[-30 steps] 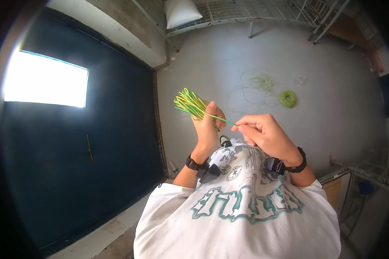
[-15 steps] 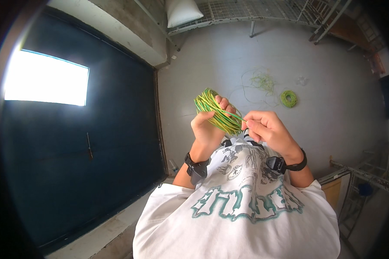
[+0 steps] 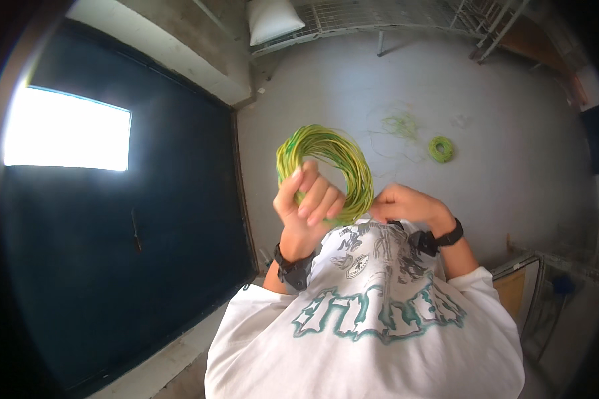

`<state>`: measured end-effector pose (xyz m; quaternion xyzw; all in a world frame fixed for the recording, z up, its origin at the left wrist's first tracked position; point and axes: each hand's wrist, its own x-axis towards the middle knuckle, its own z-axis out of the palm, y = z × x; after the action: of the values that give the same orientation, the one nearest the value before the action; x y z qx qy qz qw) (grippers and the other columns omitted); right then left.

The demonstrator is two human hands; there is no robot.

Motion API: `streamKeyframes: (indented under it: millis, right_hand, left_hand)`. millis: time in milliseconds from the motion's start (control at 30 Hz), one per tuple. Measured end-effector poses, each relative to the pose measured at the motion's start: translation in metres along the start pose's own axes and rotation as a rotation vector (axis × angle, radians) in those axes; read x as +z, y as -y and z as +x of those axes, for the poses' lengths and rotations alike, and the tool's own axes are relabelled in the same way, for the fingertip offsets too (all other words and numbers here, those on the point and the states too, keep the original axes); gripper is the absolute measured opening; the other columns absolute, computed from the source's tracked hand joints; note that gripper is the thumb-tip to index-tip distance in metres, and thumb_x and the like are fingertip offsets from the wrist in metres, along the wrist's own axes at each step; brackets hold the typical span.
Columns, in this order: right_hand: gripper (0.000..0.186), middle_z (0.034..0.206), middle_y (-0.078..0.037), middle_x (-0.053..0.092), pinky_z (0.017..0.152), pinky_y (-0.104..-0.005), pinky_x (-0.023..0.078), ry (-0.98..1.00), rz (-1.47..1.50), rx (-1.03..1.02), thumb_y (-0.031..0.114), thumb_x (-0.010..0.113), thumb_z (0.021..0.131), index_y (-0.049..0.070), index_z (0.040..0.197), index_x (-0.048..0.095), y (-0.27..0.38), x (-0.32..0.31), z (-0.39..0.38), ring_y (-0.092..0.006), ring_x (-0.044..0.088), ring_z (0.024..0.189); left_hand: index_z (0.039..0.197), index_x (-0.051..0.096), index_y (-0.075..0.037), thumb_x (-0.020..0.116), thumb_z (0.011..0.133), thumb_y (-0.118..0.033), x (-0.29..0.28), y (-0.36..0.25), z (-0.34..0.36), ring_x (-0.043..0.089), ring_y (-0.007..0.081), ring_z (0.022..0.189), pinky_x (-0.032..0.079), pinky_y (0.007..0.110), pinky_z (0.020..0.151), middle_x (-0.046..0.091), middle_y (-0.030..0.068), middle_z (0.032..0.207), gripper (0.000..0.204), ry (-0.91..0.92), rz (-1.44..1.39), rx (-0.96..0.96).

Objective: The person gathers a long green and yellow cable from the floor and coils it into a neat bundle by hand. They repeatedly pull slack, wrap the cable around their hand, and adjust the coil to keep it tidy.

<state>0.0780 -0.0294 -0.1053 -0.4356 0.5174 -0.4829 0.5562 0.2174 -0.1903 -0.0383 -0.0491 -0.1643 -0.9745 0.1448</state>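
Note:
A coil of yellow-green electrical wire [image 3: 357, 156] is held up in front of my chest, its round opening facing me. My left hand [image 3: 313, 197] wraps its fingers around the coil's lower left side. Close to the coil's lower right edge, my right hand [image 3: 406, 203] is bent with its fingers drawn together. Its fingertips are partly hidden by the coil and the shirt, so whatever they hold does not show.
On the grey floor lie a smaller green wire coil [image 3: 440, 149] and a loose tangle of thin green wire [image 3: 400, 124]. A dark blue door [image 3: 180, 213] stands at the left. Beyond are a metal-mesh bed frame [image 3: 353, 21] and a white pillow [image 3: 273, 20].
The coil has turned from nearly edge-on to face me, showing its opening. My left fingers have closed around its lower side. My right hand has moved slightly lower, and its fingertips are now hidden.

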Motion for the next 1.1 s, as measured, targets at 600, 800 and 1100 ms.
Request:
streamKeyframes:
  millis: [600,800,1100]
  right_hand:
    - [0.028,0.055,-0.012,0.052,0.052,-0.0327,0.041,-0.636,-0.659,0.080,0.025,0.060,0.086,-0.002,0.082,0.054,0.100,-0.039,-0.005,-0.0230,0.052,0.050]
    - [0.019,0.058,-0.012,0.056,0.052,-0.0355,0.040,-0.657,-0.534,-0.120,0.012,0.058,0.087,0.001,0.095,0.045,0.106,-0.003,-0.009,-0.0229,0.054,0.051]
    - [0.018,0.066,-0.015,0.060,0.057,-0.0370,0.044,-0.573,-0.220,-0.149,0.002,0.053,0.085,0.002,0.098,0.041,0.093,0.038,-0.003,-0.0303,0.060,0.060]
  left_hand:
    - [0.087,0.059,0.002,0.067,0.074,-0.010,-0.026,0.031,-0.012,0.056,0.0196,0.067,0.047,0.033,0.065,0.062,0.0102,0.075,0.019,0.300,1.311,-0.472]
    - [0.084,0.064,0.002,0.063,0.075,-0.010,-0.040,0.045,-0.003,0.063,0.0339,0.069,0.049,0.038,0.063,0.064,0.0204,0.077,0.016,0.228,1.635,-0.179]
    - [0.075,0.056,0.000,0.058,0.090,-0.012,-0.045,0.064,0.024,0.049,0.0082,0.059,0.040,0.026,0.049,0.056,0.0014,0.066,0.019,-0.412,1.118,0.145]
